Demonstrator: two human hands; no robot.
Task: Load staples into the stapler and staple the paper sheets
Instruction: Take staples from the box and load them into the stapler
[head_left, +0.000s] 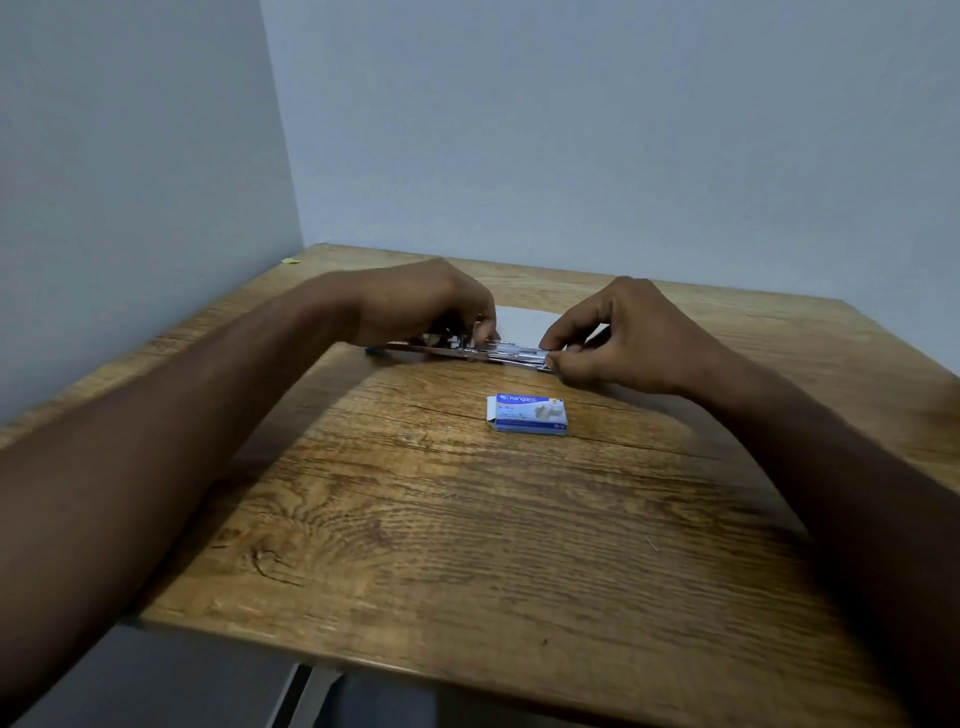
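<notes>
The stapler (488, 353) lies opened flat on the wooden table (467, 519), its shiny metal staple channel stretched left to right. My left hand (421, 306) grips its left part, fingers curled over the hinge area. At the channel's right end, my right hand (618, 332) pinches with thumb and forefinger; whether a staple strip is between them I cannot tell. White paper sheets (524, 319) lie just behind the stapler, mostly hidden by both hands. A small blue staple box (527, 413) rests on the table in front of the stapler, one flap open on its left.
The table stands in a corner, with pale walls close behind and on the left. A tiny yellow scrap (291, 261) lies at the far left corner. The table's near edge (363, 657) drops off to a grey floor.
</notes>
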